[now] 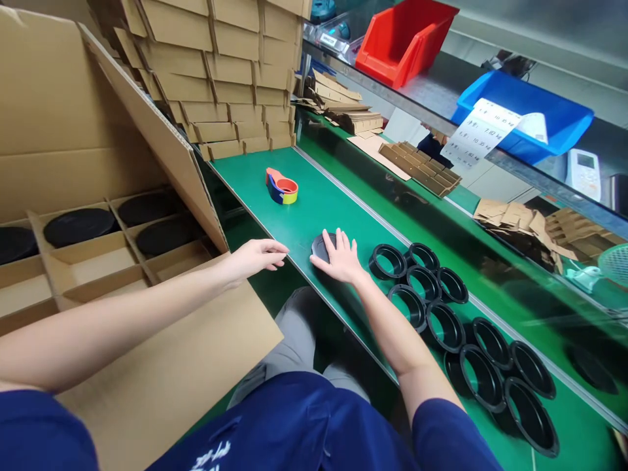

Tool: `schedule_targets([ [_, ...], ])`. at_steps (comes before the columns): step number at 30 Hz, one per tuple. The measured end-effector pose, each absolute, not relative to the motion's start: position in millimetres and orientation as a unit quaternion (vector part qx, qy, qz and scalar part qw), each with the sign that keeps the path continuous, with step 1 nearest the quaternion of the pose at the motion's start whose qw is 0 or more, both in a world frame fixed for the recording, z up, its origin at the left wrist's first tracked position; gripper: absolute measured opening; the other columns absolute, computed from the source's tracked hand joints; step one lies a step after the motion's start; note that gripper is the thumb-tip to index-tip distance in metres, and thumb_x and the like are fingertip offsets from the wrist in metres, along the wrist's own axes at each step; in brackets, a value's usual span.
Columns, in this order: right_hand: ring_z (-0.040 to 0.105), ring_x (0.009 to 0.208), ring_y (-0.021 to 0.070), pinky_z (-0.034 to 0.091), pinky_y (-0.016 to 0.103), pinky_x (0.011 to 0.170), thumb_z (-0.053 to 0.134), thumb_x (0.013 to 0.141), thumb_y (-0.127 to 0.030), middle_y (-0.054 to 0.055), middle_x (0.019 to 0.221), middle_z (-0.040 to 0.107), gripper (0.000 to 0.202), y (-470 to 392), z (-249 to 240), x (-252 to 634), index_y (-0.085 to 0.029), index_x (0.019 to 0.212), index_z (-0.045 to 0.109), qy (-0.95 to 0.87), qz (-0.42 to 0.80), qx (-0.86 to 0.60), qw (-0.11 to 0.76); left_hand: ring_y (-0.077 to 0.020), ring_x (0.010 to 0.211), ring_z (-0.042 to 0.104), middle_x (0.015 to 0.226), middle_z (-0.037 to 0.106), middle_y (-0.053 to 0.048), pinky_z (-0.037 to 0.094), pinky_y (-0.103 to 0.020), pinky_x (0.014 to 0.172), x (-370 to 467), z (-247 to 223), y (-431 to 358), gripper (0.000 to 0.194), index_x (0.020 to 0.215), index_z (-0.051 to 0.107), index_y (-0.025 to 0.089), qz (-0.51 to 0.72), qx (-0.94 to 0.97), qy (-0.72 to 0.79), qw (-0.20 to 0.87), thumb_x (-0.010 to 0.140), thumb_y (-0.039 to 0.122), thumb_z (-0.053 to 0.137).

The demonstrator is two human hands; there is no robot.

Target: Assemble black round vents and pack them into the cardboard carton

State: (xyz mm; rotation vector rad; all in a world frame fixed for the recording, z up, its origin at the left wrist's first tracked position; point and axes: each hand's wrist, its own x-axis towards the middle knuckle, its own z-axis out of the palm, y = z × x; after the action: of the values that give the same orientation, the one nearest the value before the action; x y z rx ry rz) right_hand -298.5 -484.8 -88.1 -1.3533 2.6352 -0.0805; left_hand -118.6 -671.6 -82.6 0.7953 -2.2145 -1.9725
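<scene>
My right hand point(342, 257) lies palm down over a round black disc-like part point(321, 247) on the green bench. Its fingers are spread, and the hand hides much of the part. Above the bench's near edge hovers my left hand point(260, 257), fingers loosely stretched out and nothing visible in them. Just right of my right hand, several black flanged rings point(444, 326) stand in a cluster along the bench. At the left is an open cardboard box point(125, 226) with dividers; black round parts point(78, 226) sit in several of its compartments.
An orange, blue and yellow tape dispenser point(283, 188) lies on the green bench point(314, 190). Stacked cardboard dividers point(230, 78) rise behind it. A shelf holds a red bin point(405, 42) and a blue bin point(530, 111). A box flap point(196, 353) extends over my lap.
</scene>
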Motion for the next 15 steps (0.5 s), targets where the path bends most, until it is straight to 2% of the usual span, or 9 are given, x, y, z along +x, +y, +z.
schedule_targets([
  [2, 0.0, 0.159, 0.0334, 0.003, 0.061, 0.125, 0.023, 0.104, -0.068, 0.016, 0.171, 0.004, 0.081, -483.9, -76.3, -300.1, -0.019, 0.167, 0.013, 0.873, -0.058, -0.482, 0.045, -0.0269, 0.098, 0.07, 0.1, 0.076, -0.009, 0.058, -0.039, 0.089, -98.2, -81.4, -667.3, 0.054, 0.102, 0.076, 0.019, -0.631, 0.26, -0.73, 0.028, 0.064, 0.058, 0.079],
  [5, -0.005, 0.159, 0.0252, 0.0, 0.051, 0.128, 0.018, 0.107, -0.056, 0.009, 0.172, 0.001, 0.073, -488.7, -67.7, -299.2, -0.016, 0.167, 0.005, 0.858, -0.123, -0.492, -0.083, -0.0278, 0.098, 0.07, 0.097, 0.076, -0.008, 0.057, -0.04, 0.089, -77.1, -83.0, -657.2, 0.053, 0.097, 0.076, 0.021, -0.622, 0.272, -0.734, 0.012, 0.064, 0.061, 0.077],
  [7, 0.0, 0.159, 0.024, 0.003, 0.049, 0.128, 0.02, 0.108, -0.053, 0.009, 0.172, 0.008, 0.071, -495.4, -75.7, -297.7, -0.015, 0.167, 0.008, 0.856, -0.118, -0.499, -0.064, -0.0284, 0.099, 0.07, 0.099, 0.076, -0.009, 0.057, -0.039, 0.089, -69.8, -83.9, -649.3, 0.053, 0.096, 0.075, 0.021, -0.621, 0.282, -0.731, 0.013, 0.062, 0.062, 0.076],
  [10, 0.013, 0.158, 0.0238, 0.007, 0.048, 0.128, 0.025, 0.107, -0.054, 0.01, 0.17, 0.02, 0.069, -501.4, -98.8, -303.1, -0.014, 0.164, 0.025, 0.847, -0.083, -0.522, 0.052, -0.0287, 0.101, 0.069, 0.1, 0.076, -0.009, 0.056, -0.039, 0.089, -63.6, -82.8, -637.5, 0.054, 0.096, 0.075, 0.021, -0.619, 0.286, -0.731, 0.02, 0.063, 0.063, 0.075],
  [11, 0.017, 0.157, 0.0238, 0.008, 0.049, 0.128, 0.026, 0.107, -0.053, 0.01, 0.169, 0.024, 0.067, -500.2, -105.6, -307.9, -0.015, 0.162, 0.031, 0.847, -0.094, -0.519, 0.065, -0.0287, 0.102, 0.069, 0.1, 0.076, -0.009, 0.056, -0.039, 0.089, -61.5, -82.0, -633.9, 0.053, 0.096, 0.075, 0.021, -0.618, 0.286, -0.732, 0.021, 0.063, 0.063, 0.075],
  [13, 0.024, 0.154, 0.0256, 0.013, 0.05, 0.127, 0.027, 0.106, -0.051, 0.012, 0.165, 0.032, 0.064, -492.2, -115.7, -319.6, -0.014, 0.156, 0.041, 0.868, -0.165, -0.467, 0.028, -0.0284, 0.102, 0.069, 0.099, 0.076, -0.008, 0.055, -0.038, 0.09, -56.8, -81.2, -627.2, 0.05, 0.096, 0.074, 0.022, -0.615, 0.283, -0.735, 0.021, 0.066, 0.062, 0.074],
  [15, 0.031, 0.15, 0.0305, 0.021, 0.051, 0.124, 0.032, 0.103, -0.05, 0.021, 0.16, 0.038, 0.067, -479.2, -123.8, -329.5, -0.007, 0.152, 0.044, 0.892, -0.261, -0.367, -0.031, -0.0277, 0.101, 0.07, 0.099, 0.076, -0.007, 0.055, -0.037, 0.09, -53.0, -81.9, -620.7, 0.045, 0.095, 0.074, 0.022, -0.615, 0.282, -0.736, 0.024, 0.067, 0.058, 0.074],
])
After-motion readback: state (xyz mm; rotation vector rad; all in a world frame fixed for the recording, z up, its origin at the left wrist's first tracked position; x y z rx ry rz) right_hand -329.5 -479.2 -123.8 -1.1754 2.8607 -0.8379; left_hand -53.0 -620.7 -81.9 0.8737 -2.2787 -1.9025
